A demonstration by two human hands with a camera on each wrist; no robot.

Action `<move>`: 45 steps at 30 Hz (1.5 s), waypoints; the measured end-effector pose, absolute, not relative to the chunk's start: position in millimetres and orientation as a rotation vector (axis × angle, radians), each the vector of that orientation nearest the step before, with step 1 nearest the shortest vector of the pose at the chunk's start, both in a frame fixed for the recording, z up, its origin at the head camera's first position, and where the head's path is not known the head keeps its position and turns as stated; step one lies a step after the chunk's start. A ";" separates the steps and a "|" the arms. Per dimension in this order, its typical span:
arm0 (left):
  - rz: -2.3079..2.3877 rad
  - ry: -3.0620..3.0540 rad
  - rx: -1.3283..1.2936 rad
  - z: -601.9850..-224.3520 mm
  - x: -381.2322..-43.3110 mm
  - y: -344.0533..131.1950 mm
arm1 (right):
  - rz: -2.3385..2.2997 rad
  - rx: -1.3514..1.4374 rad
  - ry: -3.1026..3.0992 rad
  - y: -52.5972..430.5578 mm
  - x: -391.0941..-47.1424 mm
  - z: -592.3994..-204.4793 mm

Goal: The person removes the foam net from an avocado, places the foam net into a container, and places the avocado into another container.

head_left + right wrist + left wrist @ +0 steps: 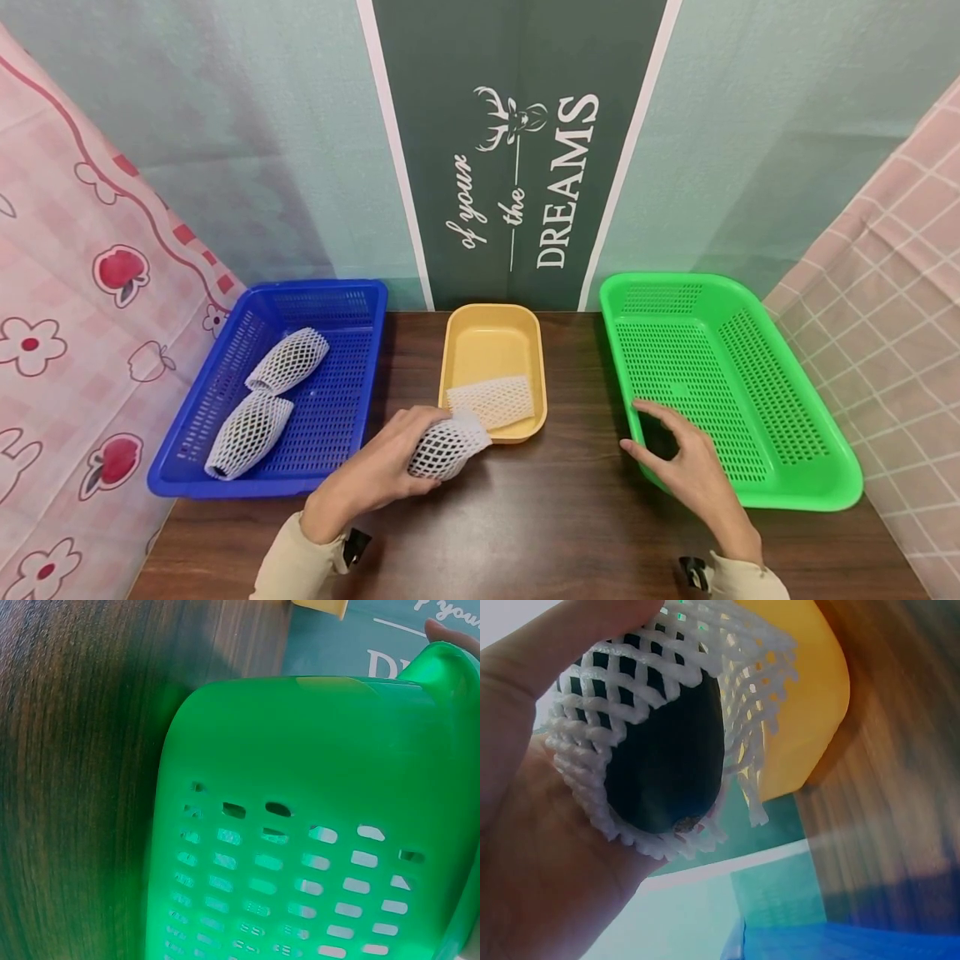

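My left hand (397,454) grips an avocado (667,757) in a white foam net sleeve (445,447), near the front edge of a yellow tray (492,312). In the left wrist view the dark end of the fruit shows through the sleeve's open end. Another white foam net (491,401) lies flat in the tray, just beyond the held fruit. My right hand (693,462) holds nothing, thumb and fingers spread apart over the left rim of a green basket (813,500).
On the left stands a blue basket (330,475) with two net-wrapped fruits (288,360) inside. All three containers sit on a dark wooden table (517,517). A curtain with printed words (570,183) hangs behind, and patterned cloths flank both sides.
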State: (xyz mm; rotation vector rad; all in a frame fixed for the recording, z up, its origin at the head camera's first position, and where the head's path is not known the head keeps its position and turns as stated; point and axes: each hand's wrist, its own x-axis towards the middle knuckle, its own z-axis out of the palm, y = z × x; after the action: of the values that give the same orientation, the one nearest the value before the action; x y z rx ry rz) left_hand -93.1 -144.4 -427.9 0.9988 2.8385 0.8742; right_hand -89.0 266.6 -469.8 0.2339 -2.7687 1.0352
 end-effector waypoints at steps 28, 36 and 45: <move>0.713 2.679 1.171 -468.4 -83.4 -105.6 | 1.026 0.242 -2.761 267.7 -89.6 -471.6; 0.695 2.648 1.205 -476.7 -84.9 -95.5 | 1.031 0.245 -2.759 267.8 -89.9 -471.2; 0.644 2.647 1.228 -492.8 -82.7 -85.5 | 1.022 0.251 -2.754 267.8 -90.0 -472.0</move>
State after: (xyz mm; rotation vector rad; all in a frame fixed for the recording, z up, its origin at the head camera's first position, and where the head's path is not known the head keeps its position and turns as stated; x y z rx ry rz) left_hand -82.7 -85.5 -492.8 1.2282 2.6472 0.6441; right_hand -90.0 267.8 -472.0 0.2514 -2.7541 1.0220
